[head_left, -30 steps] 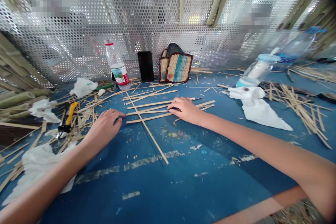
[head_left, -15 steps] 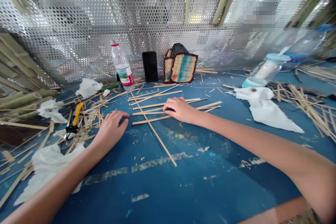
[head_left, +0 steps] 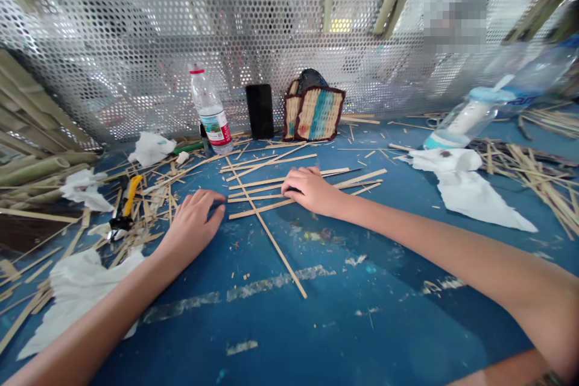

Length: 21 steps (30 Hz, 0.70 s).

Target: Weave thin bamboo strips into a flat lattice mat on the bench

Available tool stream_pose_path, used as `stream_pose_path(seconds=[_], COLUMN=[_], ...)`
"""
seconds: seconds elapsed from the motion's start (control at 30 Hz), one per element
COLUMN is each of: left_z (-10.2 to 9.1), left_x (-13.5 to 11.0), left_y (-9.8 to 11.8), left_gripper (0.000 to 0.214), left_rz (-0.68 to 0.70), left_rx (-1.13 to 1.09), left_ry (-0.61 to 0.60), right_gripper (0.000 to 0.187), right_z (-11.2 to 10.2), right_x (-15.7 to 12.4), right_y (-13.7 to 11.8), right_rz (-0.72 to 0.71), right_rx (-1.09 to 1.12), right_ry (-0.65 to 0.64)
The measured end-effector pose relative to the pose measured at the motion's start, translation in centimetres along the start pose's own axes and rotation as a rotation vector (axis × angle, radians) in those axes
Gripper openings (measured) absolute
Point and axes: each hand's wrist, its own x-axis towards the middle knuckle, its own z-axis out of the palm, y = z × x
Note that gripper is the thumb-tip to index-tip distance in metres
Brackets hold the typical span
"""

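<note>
Several thin bamboo strips [head_left: 253, 197] lie roughly side by side on the blue table, running left to right. One long strip [head_left: 280, 253] lies slantwise across their left part, its near end pointing towards me. My right hand [head_left: 312, 190] rests over the middle of the side-by-side strips, fingers curled down onto them; its fingertips are partly hidden. Just off the strips' left ends lies my left hand [head_left: 196, 220], palm down, thumb and fingers apart, with nothing visible in it.
Behind the strips stand a water bottle [head_left: 213, 117], a black phone [head_left: 260, 111] and a woven piece [head_left: 319, 113] against a perforated metal screen. A yellow-and-black cutter [head_left: 130, 199] lies among scraps at left. Tissue [head_left: 484, 199] and a lidded cup [head_left: 470, 117] are at right.
The view has shifted slightly. Both hands stay almost where they were, and the strips keep nearly the same arrangement.
</note>
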Motion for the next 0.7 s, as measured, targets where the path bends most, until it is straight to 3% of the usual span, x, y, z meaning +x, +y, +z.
stream_pose_path(seconds=[0.47, 0.7], left_z=[0.19, 0.2], left_x=[-0.41, -0.44], left_y=[0.16, 0.28], left_gripper=[0.042, 0.04], left_rz=[0.116, 0.133], left_rx=[-0.016, 0.012], left_ry=[-0.042, -0.037], right_gripper=[0.013, 0.018], right_z=[0.56, 0.64], right_x=[-0.67, -1.0], right_y=[0.15, -0.07], right_rz=[-0.043, -0.059], right_rx=[0.021, -0.092], right_ry=[0.04, 0.085])
